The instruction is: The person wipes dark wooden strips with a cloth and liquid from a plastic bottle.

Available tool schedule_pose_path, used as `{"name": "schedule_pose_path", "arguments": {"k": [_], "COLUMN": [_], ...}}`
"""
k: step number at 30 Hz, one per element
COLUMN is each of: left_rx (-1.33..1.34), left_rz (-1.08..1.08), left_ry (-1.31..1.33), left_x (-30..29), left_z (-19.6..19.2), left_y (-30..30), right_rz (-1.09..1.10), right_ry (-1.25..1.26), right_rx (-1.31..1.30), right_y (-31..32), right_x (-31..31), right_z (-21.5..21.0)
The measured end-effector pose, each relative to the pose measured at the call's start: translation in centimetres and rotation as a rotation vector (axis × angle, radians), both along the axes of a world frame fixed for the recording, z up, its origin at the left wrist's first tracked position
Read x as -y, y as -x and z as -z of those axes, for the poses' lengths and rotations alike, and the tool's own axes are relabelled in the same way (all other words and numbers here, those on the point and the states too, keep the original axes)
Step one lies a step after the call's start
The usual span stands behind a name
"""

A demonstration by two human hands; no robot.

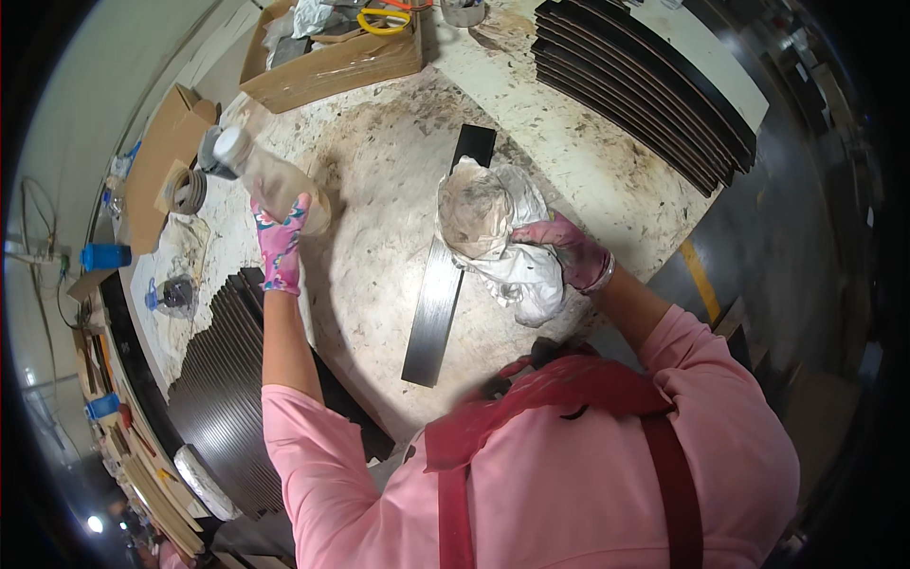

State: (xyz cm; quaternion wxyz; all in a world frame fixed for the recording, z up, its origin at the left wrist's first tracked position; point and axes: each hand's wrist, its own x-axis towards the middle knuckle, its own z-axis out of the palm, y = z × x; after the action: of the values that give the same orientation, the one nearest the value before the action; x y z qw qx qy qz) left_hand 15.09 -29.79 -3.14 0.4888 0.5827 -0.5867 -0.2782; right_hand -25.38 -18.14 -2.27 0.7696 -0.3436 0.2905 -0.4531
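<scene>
A crumpled white rag (498, 237), stained brown, lies bunched over the middle of a long dark strip (444, 275) on the worn, blotched worktable (379, 190). The right hand (569, 251), in a pink glove, is closed on the rag's right side, fingers dug into the cloth. Well to the left, the left hand (281, 242), in a flowered glove, grips a clear plastic bottle (261, 171) with a white cap, tilted above the table. Stacks of dark strips (645, 85) lie beyond, with a cardboard box (332, 57).
</scene>
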Motion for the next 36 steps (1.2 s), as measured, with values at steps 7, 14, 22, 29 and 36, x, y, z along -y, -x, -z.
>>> {"name": "schedule_pose_path", "arguments": {"k": [7,14,22,29,36], "left_rx": [0.837,1.145,1.517,1.648,1.668], "left_rz": [0.357,0.484,0.466,0.510,0.515], "left_ry": [0.019,0.123,0.310,0.403,0.342], "left_x": [-3.8,-7.2,-9.4,-10.1,-9.5], "left_z": [-3.6,-7.5,-14.7,-17.6,-17.2], "left_y": [9.0,10.1,9.6,11.0,11.6], "right_rz": [0.066,0.040,-0.145,-0.157,-0.152], "right_ry": [-0.182,0.642,0.195,0.049,0.495], "right_rx": [-0.249,-0.479,-0.327,-0.243,-0.444], "right_y": [0.9,1.1,0.7,1.8,3.6], "right_x": [1.0,-1.5,-1.5,-2.1,-2.9], "right_z": [1.1,1.8,0.4,2.0,3.7]}}
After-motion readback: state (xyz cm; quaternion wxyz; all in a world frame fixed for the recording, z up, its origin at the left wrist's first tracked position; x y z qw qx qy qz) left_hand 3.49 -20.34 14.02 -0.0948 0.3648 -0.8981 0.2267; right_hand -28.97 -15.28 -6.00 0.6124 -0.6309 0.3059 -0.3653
